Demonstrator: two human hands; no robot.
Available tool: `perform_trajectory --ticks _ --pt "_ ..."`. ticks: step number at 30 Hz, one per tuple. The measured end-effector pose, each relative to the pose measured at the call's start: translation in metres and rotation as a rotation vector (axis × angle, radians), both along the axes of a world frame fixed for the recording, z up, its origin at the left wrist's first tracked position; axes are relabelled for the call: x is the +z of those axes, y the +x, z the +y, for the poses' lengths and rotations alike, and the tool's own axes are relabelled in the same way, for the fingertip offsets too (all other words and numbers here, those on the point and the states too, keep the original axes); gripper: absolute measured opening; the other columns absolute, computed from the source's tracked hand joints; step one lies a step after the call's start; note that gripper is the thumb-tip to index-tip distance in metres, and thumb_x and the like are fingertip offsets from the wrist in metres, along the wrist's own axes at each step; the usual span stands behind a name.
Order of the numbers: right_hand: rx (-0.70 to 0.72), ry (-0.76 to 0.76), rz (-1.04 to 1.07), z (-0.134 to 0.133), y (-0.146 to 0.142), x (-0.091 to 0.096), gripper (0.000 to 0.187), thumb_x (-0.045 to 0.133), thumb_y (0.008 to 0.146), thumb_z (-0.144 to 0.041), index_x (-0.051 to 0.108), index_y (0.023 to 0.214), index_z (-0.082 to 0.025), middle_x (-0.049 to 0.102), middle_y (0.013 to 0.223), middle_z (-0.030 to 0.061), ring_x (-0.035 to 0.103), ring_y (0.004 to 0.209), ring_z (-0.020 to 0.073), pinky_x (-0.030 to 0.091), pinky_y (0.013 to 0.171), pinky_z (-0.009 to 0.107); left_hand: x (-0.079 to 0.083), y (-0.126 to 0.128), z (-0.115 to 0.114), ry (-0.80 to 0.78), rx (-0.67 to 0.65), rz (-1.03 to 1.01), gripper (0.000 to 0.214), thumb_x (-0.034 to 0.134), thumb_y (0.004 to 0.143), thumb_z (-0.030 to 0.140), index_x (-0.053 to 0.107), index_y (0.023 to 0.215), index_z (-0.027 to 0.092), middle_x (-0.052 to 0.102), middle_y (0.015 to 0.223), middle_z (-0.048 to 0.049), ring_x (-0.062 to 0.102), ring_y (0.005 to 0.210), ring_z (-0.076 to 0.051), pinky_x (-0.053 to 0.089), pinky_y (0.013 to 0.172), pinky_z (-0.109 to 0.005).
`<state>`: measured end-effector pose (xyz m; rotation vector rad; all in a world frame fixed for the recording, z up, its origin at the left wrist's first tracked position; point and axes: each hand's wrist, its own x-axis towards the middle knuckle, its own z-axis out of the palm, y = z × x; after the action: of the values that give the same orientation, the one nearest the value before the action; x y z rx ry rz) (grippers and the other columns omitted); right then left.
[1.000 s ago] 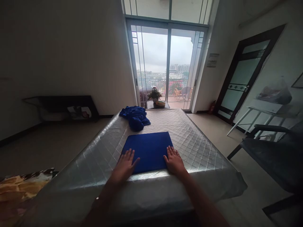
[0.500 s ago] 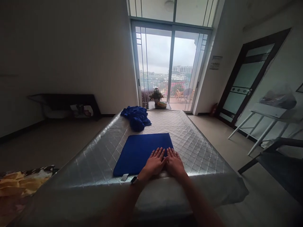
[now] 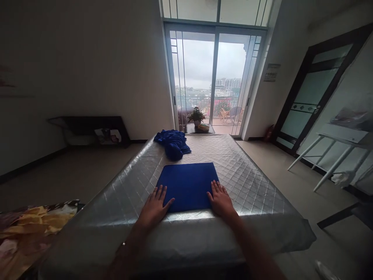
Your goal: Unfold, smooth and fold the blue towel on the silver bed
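our left hand (image 3: 154, 204) and right hand (image 3: 220, 197) lie open, gripping nothing, at the side edges of the folded blue cloth (image 3: 189, 186) on the silver quilted mattress (image 3: 247, 190). we judge it light, soft, unbreakable, best scooped from beneath both sides; beyond sits a crumpled blue cloth heap (image 3: 175, 144).
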<state>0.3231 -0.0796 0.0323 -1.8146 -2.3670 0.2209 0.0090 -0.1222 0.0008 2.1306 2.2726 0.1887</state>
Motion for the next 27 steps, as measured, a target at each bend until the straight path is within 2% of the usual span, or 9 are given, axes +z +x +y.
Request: perform_trajectory --ticks 7,11,16,21,24,27 --pt "0.035 0.052 -0.09 -0.001 -0.004 0.019 0.062 0.024 0.105 -0.04 0.032 0.157 -0.007 0.023 0.165 0.0119 0.015 0.155 0.0252 0.01 0.125 0.047 0.011 0.008 -0.001 -0.008 0.0 -0.039 0.102 0.022 0.087 0.085 0.022 0.16 0.013 0.015 0.168 -0.0139 0.013 0.156 -0.033 0.019 0.124 -0.052" --pt "0.057 0.057 -0.05 0.014 -0.01 0.031 0.064 0.019 0.106 -0.041 0.03 0.158 -0.007 0.024 0.165 0.0109 0.017 0.154 0.023 0.013 0.125 0.042 0.021 0.012 -0.006 -0.05 0.008 -0.044 0.105 0.022 0.086 0.086 0.018 0.16 0.012 0.012 0.168 -0.0123 0.01 0.156 -0.032 0.017 0.125 -0.049" --pt "0.001 0.016 -0.013 0.03 -0.015 0.016 0.065 0.02 0.106 -0.043 0.027 0.158 -0.005 0.022 0.166 0.0108 0.017 0.154 0.0227 0.014 0.125 0.04 0.024 0.013 -0.008 -0.061 0.012 -0.03 0.106 0.021 0.085 0.087 0.017 0.16 0.011 0.011 0.168 -0.0124 0.01 0.156 -0.031 0.018 0.125 -0.049" --pt "-0.03 0.033 0.019 0.031 -0.014 0.001 0.065 0.021 0.106 -0.042 0.026 0.159 -0.006 0.021 0.166 0.009 0.017 0.155 0.0222 0.013 0.125 0.041 0.021 0.008 0.0 -0.121 0.022 -0.013 0.103 0.016 0.088 0.084 0.019 0.16 0.011 0.013 0.168 -0.0138 0.014 0.155 -0.033 0.017 0.125 -0.051" --pt "-0.046 0.034 0.039 0.03 -0.014 0.002 0.064 0.021 0.105 -0.041 0.027 0.158 -0.005 0.022 0.166 0.0103 0.017 0.155 0.0231 0.013 0.125 0.042 0.024 0.025 0.012 -0.11 0.042 0.002 0.1 0.01 0.091 0.08 0.021 0.159 0.008 0.015 0.167 -0.0162 0.015 0.155 -0.033 0.014 0.125 -0.051" --pt "-0.051 0.025 0.054 0.029 -0.014 0.004 0.064 0.023 0.105 -0.04 0.028 0.158 -0.005 0.023 0.165 0.0111 0.018 0.154 0.0234 0.013 0.125 0.041 0.029 0.068 0.028 -0.053 -0.087 -0.023 0.094 0.008 0.095 0.074 0.025 0.159 0.008 0.017 0.167 -0.0157 0.017 0.155 -0.029 0.015 0.126 -0.047"
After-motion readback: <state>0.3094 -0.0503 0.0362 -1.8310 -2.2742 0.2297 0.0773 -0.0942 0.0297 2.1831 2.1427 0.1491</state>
